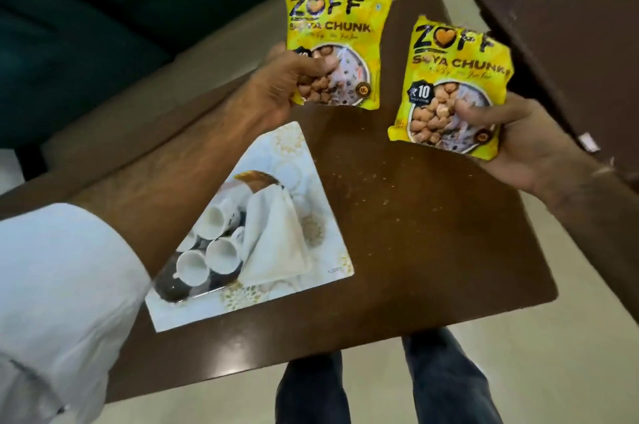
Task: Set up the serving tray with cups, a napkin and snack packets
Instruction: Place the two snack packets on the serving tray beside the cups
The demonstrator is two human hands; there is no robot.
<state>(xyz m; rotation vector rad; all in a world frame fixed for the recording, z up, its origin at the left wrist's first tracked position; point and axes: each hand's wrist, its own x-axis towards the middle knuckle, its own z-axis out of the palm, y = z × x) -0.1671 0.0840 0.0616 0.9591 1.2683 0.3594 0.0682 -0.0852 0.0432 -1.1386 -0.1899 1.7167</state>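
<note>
My left hand (280, 81) grips the lower left corner of a yellow soya chunk packet (340, 32), held above the far part of the brown table (432, 233). A second yellow packet (453, 77) is pinched by its lower edge in my right hand (529, 150), a little nearer and to the right. Below my left forearm a white patterned serving tray (311, 153) lies on the table. On it stand three white cups (221, 250) close together, and a folded white napkin (276, 240) lies beside them on the right. Both packets hang clear of the tray.
Another dark brown tray or table top (570, 43) fills the upper right corner. A dark sofa (86, 25) with a beige base lies beyond the table on the left. My legs (380, 389) stand at the table's near edge on a pale floor.
</note>
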